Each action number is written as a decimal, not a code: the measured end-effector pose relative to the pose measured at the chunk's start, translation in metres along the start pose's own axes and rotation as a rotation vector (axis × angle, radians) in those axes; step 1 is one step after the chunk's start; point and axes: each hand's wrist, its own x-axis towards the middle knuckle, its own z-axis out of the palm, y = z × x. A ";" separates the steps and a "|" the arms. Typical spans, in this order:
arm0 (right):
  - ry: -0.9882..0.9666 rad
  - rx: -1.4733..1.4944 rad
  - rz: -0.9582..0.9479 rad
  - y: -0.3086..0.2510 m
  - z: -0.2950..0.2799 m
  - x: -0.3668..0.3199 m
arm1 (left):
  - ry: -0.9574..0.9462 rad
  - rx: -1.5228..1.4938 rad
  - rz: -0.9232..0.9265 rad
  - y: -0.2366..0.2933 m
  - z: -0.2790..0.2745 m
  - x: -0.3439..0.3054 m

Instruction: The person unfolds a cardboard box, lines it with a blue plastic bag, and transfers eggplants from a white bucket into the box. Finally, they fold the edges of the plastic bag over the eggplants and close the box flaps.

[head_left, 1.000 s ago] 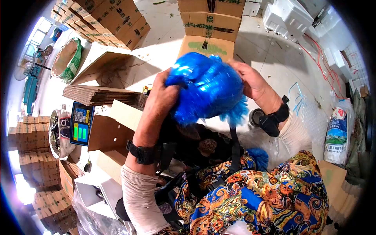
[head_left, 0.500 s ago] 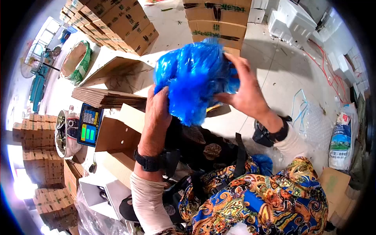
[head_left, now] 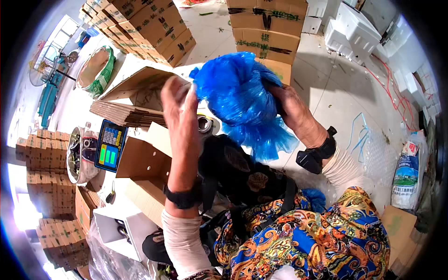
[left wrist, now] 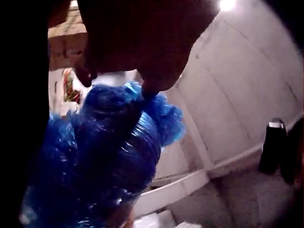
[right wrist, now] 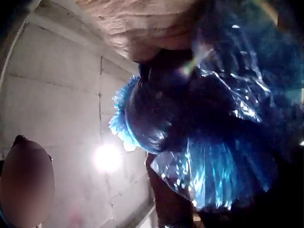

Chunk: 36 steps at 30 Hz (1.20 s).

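Note:
A full, crinkled blue plastic bag [head_left: 240,88] is held up in front of the body, its frilled loose end [head_left: 268,140] hanging low on the right. My right hand [head_left: 298,112] grips the bag's right side, some fingers hidden by the plastic. My left hand [head_left: 179,107] stands at the bag's left edge, fingers raised and blurred, with the thumb side close against the plastic. The left wrist view has the dark left hand [left wrist: 147,42] above the bag [left wrist: 118,147]. In the right wrist view the right hand [right wrist: 152,28] lies over the bag [right wrist: 166,109].
An open carton [head_left: 140,161] and a scale with lit display [head_left: 110,145] stand at left, below flattened cardboard [head_left: 126,113]. A tape roll [head_left: 204,123] lies near my left forearm. Carton stacks [head_left: 266,37] stand ahead; a printed sack [head_left: 406,175] is at right.
The bag has turned, and its frilled end now hangs toward the lower right. My left hand has loosened from the bag's side and its fingers have risen. My right hand has closed onto the bag.

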 end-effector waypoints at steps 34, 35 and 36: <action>0.102 -0.905 -0.134 -0.017 -0.015 -0.003 | -0.366 0.827 0.296 0.010 0.013 -0.003; 0.268 -1.110 -0.371 -0.019 -0.010 -0.007 | -0.332 0.822 0.268 0.010 0.013 -0.003; 0.288 -1.049 -0.581 -0.031 -0.005 -0.009 | -0.322 0.856 0.298 0.009 0.014 -0.002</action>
